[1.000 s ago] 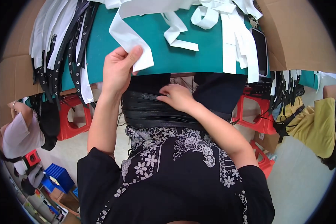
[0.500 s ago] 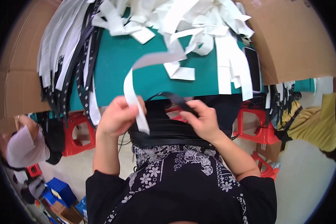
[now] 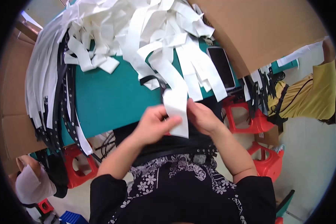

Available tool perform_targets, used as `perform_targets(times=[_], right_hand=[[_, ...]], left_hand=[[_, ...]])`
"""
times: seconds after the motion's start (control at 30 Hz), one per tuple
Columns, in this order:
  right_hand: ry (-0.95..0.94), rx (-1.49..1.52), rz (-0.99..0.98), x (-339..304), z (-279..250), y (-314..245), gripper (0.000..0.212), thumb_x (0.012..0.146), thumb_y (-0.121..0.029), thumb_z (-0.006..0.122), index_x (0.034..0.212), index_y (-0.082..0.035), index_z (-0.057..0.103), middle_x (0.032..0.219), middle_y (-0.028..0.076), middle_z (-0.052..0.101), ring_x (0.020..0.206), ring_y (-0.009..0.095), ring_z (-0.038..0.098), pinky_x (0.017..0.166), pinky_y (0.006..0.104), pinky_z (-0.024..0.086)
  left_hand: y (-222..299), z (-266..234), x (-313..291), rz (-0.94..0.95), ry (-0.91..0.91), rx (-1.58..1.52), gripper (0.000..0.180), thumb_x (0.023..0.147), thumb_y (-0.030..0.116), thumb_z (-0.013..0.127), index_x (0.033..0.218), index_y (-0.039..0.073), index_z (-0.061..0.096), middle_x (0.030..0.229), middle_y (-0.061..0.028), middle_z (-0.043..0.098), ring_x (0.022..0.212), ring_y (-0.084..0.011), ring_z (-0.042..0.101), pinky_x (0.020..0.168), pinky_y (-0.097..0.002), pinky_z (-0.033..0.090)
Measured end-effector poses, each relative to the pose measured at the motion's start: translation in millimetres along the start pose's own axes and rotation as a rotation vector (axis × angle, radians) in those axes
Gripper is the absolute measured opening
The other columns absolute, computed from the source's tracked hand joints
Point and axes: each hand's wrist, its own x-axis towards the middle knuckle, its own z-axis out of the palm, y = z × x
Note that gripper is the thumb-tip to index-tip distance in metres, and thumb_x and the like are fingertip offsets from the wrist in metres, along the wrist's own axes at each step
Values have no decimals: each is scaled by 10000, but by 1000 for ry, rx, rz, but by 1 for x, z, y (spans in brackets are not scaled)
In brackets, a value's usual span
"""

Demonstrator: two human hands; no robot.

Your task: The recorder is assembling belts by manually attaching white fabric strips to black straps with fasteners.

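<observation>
Left hand (image 3: 153, 125) has the white strip (image 3: 177, 112) pinched between thumb and fingers, and now it's right up beside the right hand (image 3: 203, 117)! Half a second ago the two were well apart, a black strap (image 3: 162, 87) arcing between them; now that strap shows only partly, behind the white strip. Right hand's fingers curl in at the strip's edge, tips hidden, so what they grip I can't tell. The strip hangs between both hands at the near edge of the green table (image 3: 100, 97), its far part running up toward the white heap (image 3: 100, 33). The view has swung too: the phone (image 3: 221, 67) sits further left.
</observation>
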Motion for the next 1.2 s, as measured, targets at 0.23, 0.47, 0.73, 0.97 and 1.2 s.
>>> perform_targets(times=[0.23,0.47,0.73,0.97,1.2], right_hand=[[-48,326,31,57,18,-15,338,904,-248,552,1156,-25,511,883,80,602,778,172,593,696,288,502],[-42,-296,259,46,-1,-7,235,954,-281,424,909,-66,507,630,19,530,428,79,437,387,215,337],[-134,-512,48,-26,14,22,166,940,-117,429,1052,-26,512,656,-19,496,520,34,417,495,177,354],[356,-354,-281,3,49,8,135,839,-95,624,934,-4,591,572,-51,446,452,26,373,425,191,316],[119,47,-30,19,27,4,149,855,-216,646,818,-83,587,552,-68,420,423,39,324,425,198,292]], left_hand=[[-24,13,-14,-49,-171,154,178,840,156,655,965,30,660,936,-44,644,851,-97,579,753,-252,459],[14,-48,-15,175,560,80,124,847,103,598,883,-9,636,907,-51,625,663,-95,558,585,-205,431],[13,-52,14,149,432,-517,310,823,21,638,1118,0,544,923,-109,664,781,-162,654,660,-262,536],[-6,-18,18,82,391,-537,315,804,8,655,1100,-25,553,941,-135,662,842,-183,651,756,-303,538],[-9,-18,14,42,274,-542,292,837,119,655,1072,-30,566,970,-104,644,829,-155,631,733,-285,524]])
